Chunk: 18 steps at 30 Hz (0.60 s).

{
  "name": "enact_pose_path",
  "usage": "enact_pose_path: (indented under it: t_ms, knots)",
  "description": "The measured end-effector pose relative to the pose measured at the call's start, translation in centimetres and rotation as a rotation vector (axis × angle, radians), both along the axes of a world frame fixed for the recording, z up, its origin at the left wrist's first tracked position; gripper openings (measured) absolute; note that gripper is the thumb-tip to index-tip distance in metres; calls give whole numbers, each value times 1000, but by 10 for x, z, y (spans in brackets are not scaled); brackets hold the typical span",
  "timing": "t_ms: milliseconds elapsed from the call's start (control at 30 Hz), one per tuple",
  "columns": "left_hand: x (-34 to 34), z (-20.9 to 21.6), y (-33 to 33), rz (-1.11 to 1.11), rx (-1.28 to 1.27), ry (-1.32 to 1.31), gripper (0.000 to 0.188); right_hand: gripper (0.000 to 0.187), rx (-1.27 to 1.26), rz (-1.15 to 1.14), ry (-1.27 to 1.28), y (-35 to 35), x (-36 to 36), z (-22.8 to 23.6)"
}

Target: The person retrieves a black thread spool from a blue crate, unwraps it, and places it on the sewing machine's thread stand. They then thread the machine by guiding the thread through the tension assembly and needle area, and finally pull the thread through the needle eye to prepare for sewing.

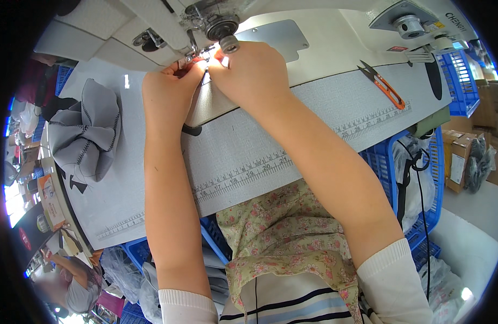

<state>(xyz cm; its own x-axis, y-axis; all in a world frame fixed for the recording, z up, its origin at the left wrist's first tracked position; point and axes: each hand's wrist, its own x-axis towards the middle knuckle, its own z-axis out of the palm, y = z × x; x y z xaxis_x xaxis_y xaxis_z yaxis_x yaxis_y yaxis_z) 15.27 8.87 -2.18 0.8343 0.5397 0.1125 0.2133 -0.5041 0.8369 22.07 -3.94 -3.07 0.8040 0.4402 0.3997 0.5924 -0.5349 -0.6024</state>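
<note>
Both hands meet at the needle of the white sewing machine [168, 27], which serves as the landmark for everything else. Left hand [165, 94] lies just in front of the needle on its left side, fingers curled and pinching something small and reddish [185, 63] at the needle; what exactly it grips is too hidden to name. Right hand [254, 73] sits just to the right of the needle, knuckles up, its fingertips pressed together at the same spot, touching the left hand's fingertips. Whether it pinches the same piece or only steadies it cannot be told, since the fingers cover it. A pale grey fabric piece [203, 105] lies flat on the machine bed directly under and between the two hands, its near edge showing below the wrists.

To the left of the machine a heap of grey stitched fabric [87, 129] rests on the grey table [313, 113], well apart from the hands. To the right of the machine a pair of orange-handled thread snips [384, 83] lies on the table, also well apart. A printed ruler strip [249, 170] runs along the table's near edge, in front of the machine. Blue plastic crates [392, 178] stand below the table.
</note>
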Motion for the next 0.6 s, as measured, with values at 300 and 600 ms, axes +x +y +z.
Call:
enact_pose_path:
  t_ms: [300,600]
  knots:
    - [0,1,-1,23,90,32,24,23,-12,0,-82,0,-1,-1]
    - [1,10,-11,83,308,108,29,13,59,15,-120,0,-1,-5]
